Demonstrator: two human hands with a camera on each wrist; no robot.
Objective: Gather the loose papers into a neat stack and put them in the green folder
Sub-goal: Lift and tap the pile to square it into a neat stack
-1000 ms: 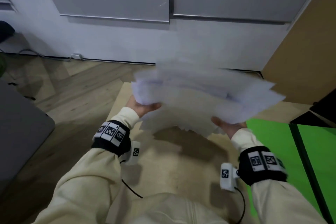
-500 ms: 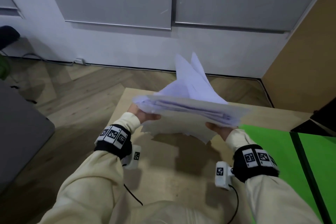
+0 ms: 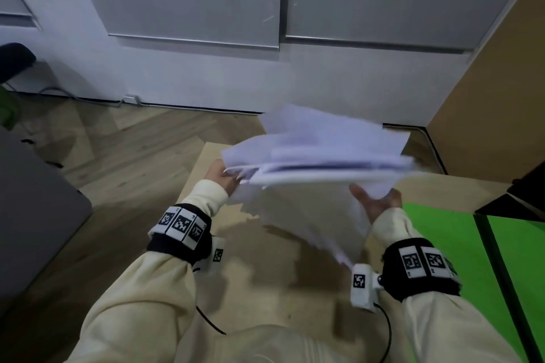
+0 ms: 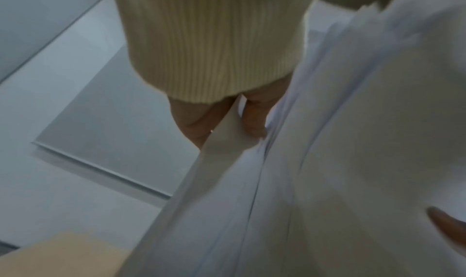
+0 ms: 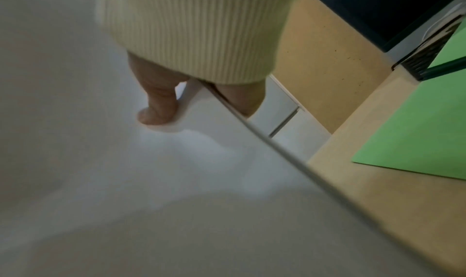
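From the head view, the left hand [image 3: 222, 177] is gripping one end of the papers [image 3: 318, 156], and the right hand [image 3: 376, 200] is gripping the other, holding the uneven bundle in the air above the desk [image 3: 265, 274]. The green folder [image 3: 460, 244] is lying open on the desk to the right. From the left wrist, the thumb and fingers [image 4: 254, 120] are pinching the sheet edges. From the right wrist, the thumb [image 5: 157, 110] is pressing on top, fingers underneath, with the folder lying flat nearby.
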